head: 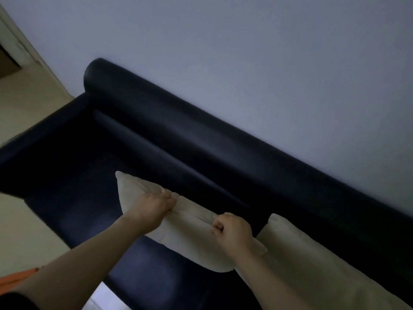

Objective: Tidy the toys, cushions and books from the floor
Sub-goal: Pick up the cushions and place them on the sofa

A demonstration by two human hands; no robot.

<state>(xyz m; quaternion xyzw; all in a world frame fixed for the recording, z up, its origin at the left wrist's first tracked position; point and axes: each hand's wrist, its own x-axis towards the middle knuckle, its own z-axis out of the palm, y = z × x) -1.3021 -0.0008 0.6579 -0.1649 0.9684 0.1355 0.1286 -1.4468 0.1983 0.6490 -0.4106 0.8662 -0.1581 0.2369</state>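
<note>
While both hands (154, 205) grip it, cream cushion (178, 231) bunches; sofa (156, 135) beneath.

Held cushion (190, 231): cream, plain and creased; it was tilted over the seat of the dark sofa (178, 142), with one corner pointing up-left and its top edge bunched where the left hand (154, 205) and right hand (232, 229) gripped it.
Second cushion (324, 253): same cream fabric; it leaned against the sofa's backrest just right of the held one and ran out of view at lower right.
</note>
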